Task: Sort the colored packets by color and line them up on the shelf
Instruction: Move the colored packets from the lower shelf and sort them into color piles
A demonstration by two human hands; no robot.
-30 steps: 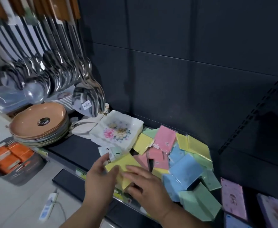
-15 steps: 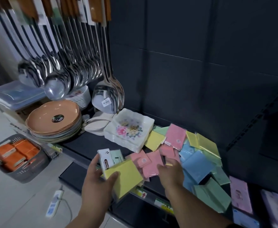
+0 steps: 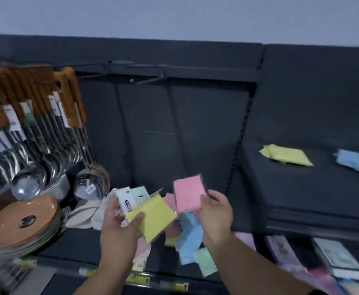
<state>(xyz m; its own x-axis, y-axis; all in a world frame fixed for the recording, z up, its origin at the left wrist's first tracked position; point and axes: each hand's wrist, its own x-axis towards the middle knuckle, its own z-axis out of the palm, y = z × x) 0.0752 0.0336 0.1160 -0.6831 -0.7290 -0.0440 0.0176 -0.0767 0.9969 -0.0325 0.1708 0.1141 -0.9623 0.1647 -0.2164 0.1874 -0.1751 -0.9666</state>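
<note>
Pastel flat plastic-wrapped packets (image 3: 190,237) are mostly unsorted. In the head view, a loose heap of blue, pink, mint and yellow ones covers the dark lower shelf (image 3: 78,241) below your hands. Your left grip (image 3: 119,226) is clamped on a square yellow packet (image 3: 153,218), thumb on top. Your right grip (image 3: 214,211) pinches a square pink packet (image 3: 188,193) by its lower corner, raised above the heap. On the dark upper shelf (image 3: 302,188) to the right, a small yellow pile (image 3: 287,155) and a small blue pile (image 3: 357,162) sit well apart, neither lined up neatly. By my reading you're early on: two colours are begun, pink and mint show no place up there, and most of the heap is left.
</note>
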